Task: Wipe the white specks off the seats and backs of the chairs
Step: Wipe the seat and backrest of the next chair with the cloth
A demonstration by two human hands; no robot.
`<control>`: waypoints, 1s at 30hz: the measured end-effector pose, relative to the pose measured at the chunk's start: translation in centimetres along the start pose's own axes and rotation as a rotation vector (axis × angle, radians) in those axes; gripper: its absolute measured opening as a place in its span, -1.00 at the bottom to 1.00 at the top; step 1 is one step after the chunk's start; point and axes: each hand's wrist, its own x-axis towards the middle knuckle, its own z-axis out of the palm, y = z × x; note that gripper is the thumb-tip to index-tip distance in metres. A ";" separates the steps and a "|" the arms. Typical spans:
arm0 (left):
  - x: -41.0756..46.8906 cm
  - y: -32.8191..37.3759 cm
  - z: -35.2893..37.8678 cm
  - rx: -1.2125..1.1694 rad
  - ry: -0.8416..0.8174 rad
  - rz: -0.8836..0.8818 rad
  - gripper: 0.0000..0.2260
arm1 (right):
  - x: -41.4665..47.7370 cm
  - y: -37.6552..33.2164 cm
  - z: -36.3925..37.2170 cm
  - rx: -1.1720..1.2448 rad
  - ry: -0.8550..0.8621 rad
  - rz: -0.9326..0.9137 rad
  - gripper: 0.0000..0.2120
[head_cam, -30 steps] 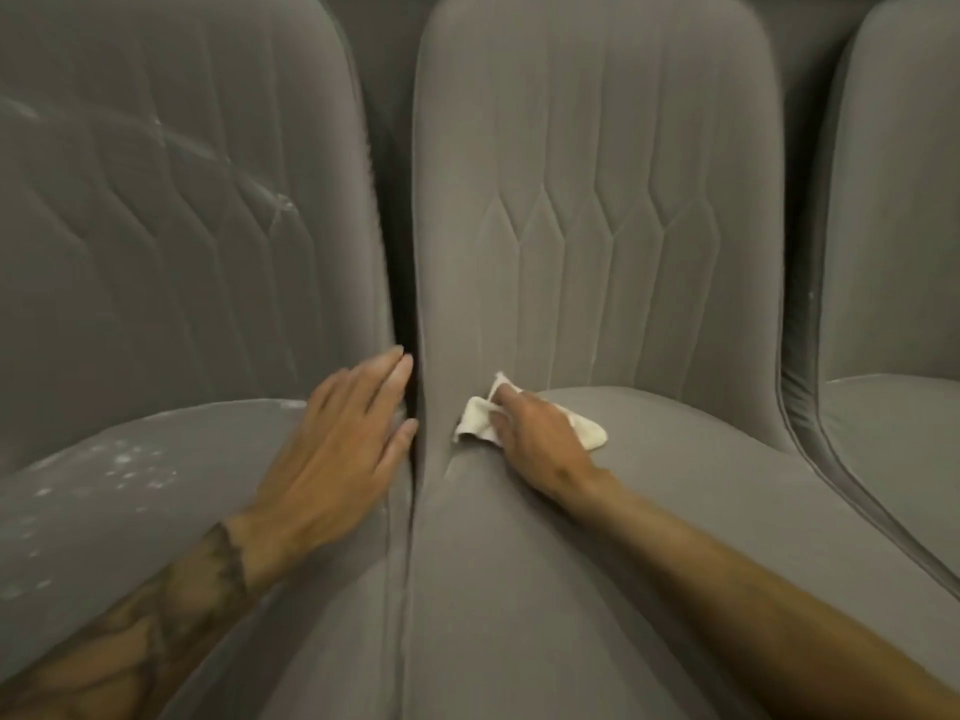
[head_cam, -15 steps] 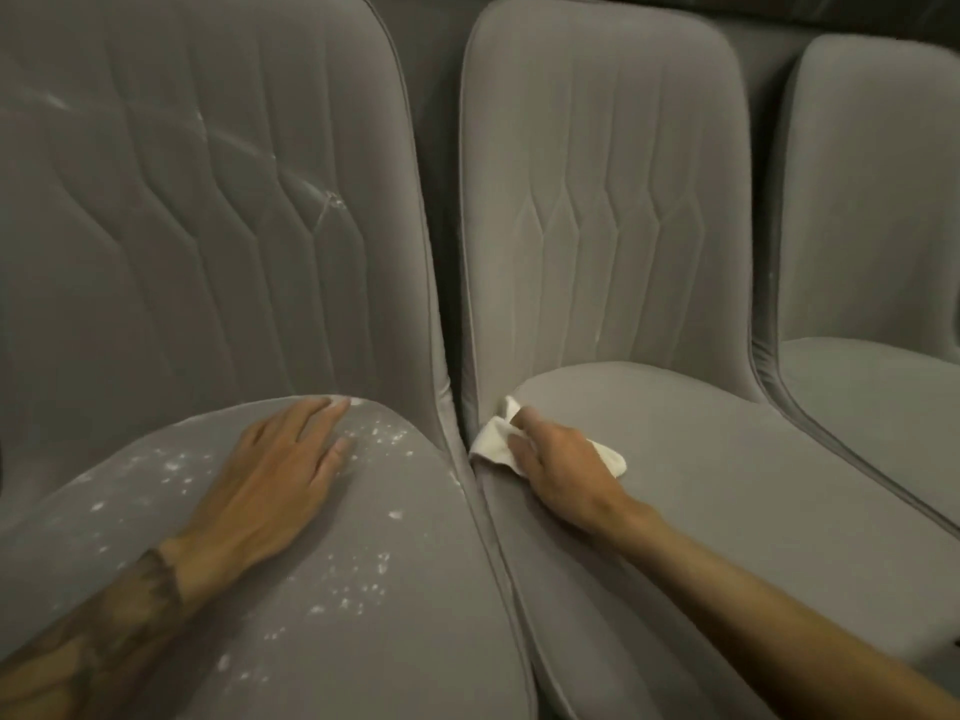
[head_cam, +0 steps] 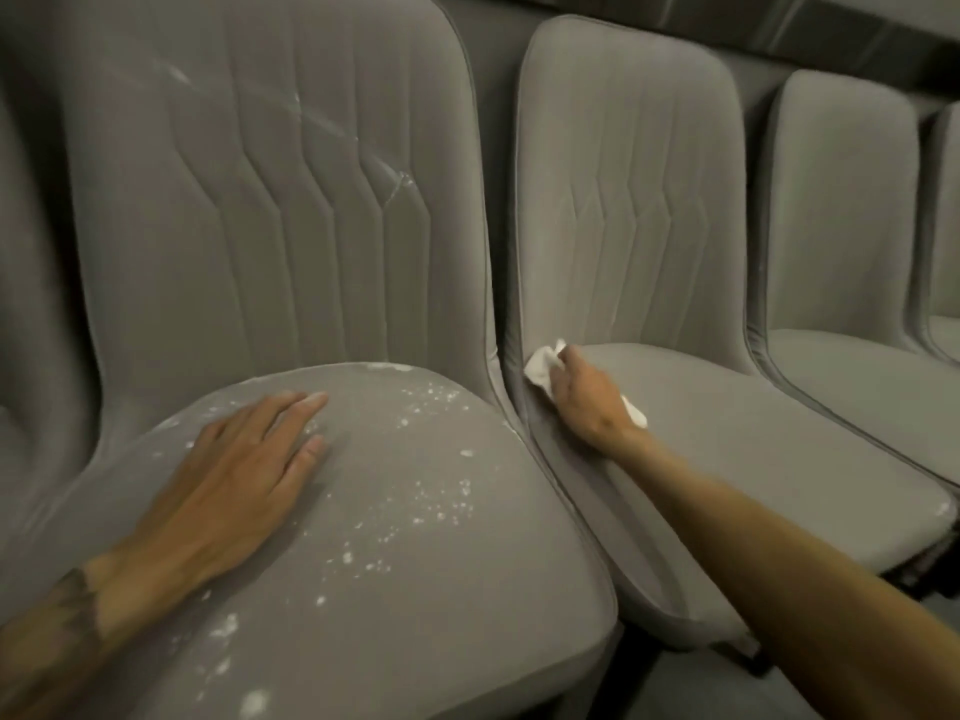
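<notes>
Head view: white specks (head_cam: 441, 504) lie scattered over the seat of the nearest grey chair (head_cam: 415, 605), thickest along its right half and front edge, with a few more near the rear rim. Thin white streaks (head_cam: 396, 187) cross the stitched back of that same chair.

The left hand (head_cam: 244, 459) lies palm down on this speckled seat, fingers straight and close together, pointing toward the chair's back; it holds nothing. A dark tattoo (head_cam: 67, 605) shows on its forearm.

The right hand (head_cam: 587, 402) reaches across to the second chair (head_cam: 753, 459), just beside the first. Its fingers curl over a white cloth (head_cam: 543, 367) and press it down at the rear left corner of that seat, where the cushion meets the backrest. One crumpled end of the cloth sticks out ahead of the fingertips and another end shows on the far side of the hand. This seat looks almost clean, apart from a small white mark (head_cam: 943, 509) at its front right corner.

A third chair (head_cam: 841, 200) of the same kind stands further right, and the edge of a fourth chair (head_cam: 949, 210) shows at the frame's border. A dark ledge (head_cam: 831, 33) runs behind the row.
</notes>
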 end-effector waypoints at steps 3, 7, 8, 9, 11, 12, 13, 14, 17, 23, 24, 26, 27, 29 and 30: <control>-0.5 -0.6 -0.7 -0.003 0.009 0.005 -0.48 | -0.9 -0.4 0.8 -0.062 -0.143 -0.055 -0.71; -0.2 -1.3 -1.0 -0.012 0.020 0.018 -0.48 | -5.7 0.2 0.0 -0.133 -0.148 -0.167 -0.83; -0.1 -1.3 -0.9 -0.018 0.020 0.019 -0.48 | -7.2 0.2 -0.1 -0.131 -0.128 -0.188 -0.83; 0.1 -1.3 -0.8 -0.025 0.019 0.020 -0.47 | -8.6 -0.1 -0.1 -0.115 -0.100 -0.195 -0.83; 0.2 -1.6 -0.5 -0.033 0.002 0.017 -0.49 | -10.7 -1.0 0.4 -0.050 -0.030 -0.169 -0.85; 0.1 -1.8 -0.3 -0.027 -0.018 0.015 -0.51 | -11.2 -1.7 0.7 -0.001 0.012 -0.144 -0.86; 0.0 -2.0 -0.2 -0.015 -0.037 0.017 -0.52 | -11.5 -2.5 1.1 0.058 0.058 -0.121 -0.87; -0.2 -2.3 -0.2 -0.001 -0.052 0.019 -0.51 | -11.3 -3.5 1.5 0.104 0.096 -0.109 -0.87; -0.6 -3.4 -0.5 0.025 -0.083 0.008 -0.54 | -9.6 -6.5 3.0 0.120 0.124 -0.130 -0.88; -2.0 -6.8 -1.3 0.069 -0.094 -0.130 -0.61 | -6.5 -7.6 3.9 -0.003 -0.038 -0.154 -0.80; -2.3 -7.4 -1.3 0.080 -0.095 -0.142 -0.61 | -6.4 -6.9 3.7 -0.017 -0.074 -0.144 -0.79; -2.6 -8.5 -1.4 0.084 -0.077 -0.173 -0.61 | -6.4 -5.7 3.8 0.005 -0.092 -0.135 -0.81; -2.7 -8.9 -1.5 0.081 -0.063 -0.190 -0.61 | -6.2 -5.7 4.2 0.009 -0.074 -0.146 -0.82; -3.0 -9.6 -1.5 0.082 -0.048 -0.222 -0.62 | -4.9 -7.2 5.7 -0.003 -0.037 -0.176 -0.78; -3.1 -9.9 -1.4 0.087 -0.054 -0.235 -0.61 | -4.1 -8.6 6.7 -0.004 -0.039 -0.186 -0.77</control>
